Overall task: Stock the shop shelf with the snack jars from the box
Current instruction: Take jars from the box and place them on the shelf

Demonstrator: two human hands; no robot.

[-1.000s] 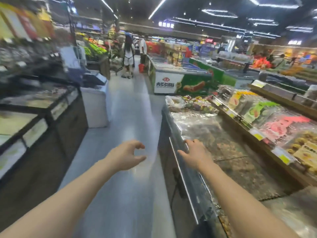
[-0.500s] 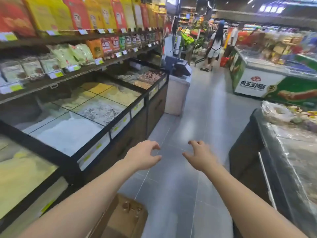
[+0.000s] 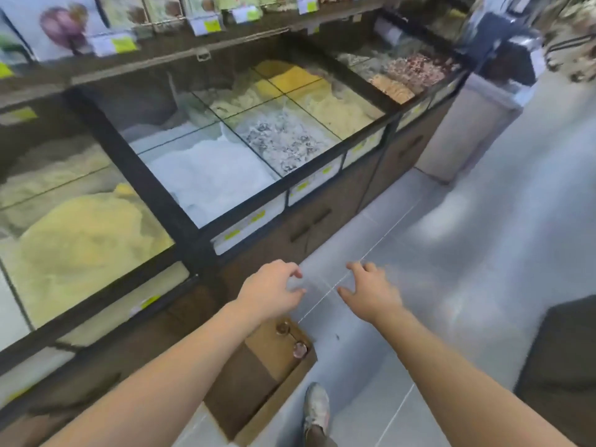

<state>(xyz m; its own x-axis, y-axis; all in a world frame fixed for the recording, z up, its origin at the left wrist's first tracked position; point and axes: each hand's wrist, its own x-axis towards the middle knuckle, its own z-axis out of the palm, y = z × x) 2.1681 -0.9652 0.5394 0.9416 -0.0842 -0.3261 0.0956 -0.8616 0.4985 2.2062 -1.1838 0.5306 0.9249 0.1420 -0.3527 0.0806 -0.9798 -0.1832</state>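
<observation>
Two snack jars (image 3: 292, 338) are visible in the cardboard box (image 3: 264, 379) on the floor (image 3: 451, 285), seen from above as round lids near the box's far corner; the left forearm hides most of the box interior, so any further count cannot be confirmed. The box stands against the base of the bulk-food cabinet (image 3: 200, 162), with a shoe (image 3: 316, 409) just beside its near corner.

Handling assessment: the jars appear rigid and smooth-walled, probably clear plastic or glass, so treat them as breakable and slippery. Weight is likely moderate. Recommended hold: wrap the fingers around the body just below the lid, not on the lid alone, which may loosen.

Hand status: the left hand (image 3: 269, 293) and right hand (image 3: 371, 293) are both empty and released, fingers spread and loosely bent, held in the air above the floor beyond the box. Neither touches a jar.

Destination: the shelf (image 3: 154, 56) above the cabinet carries packaged goods and price tags (image 3: 113, 45); no free slot for jars can be identified from this view.
</observation>
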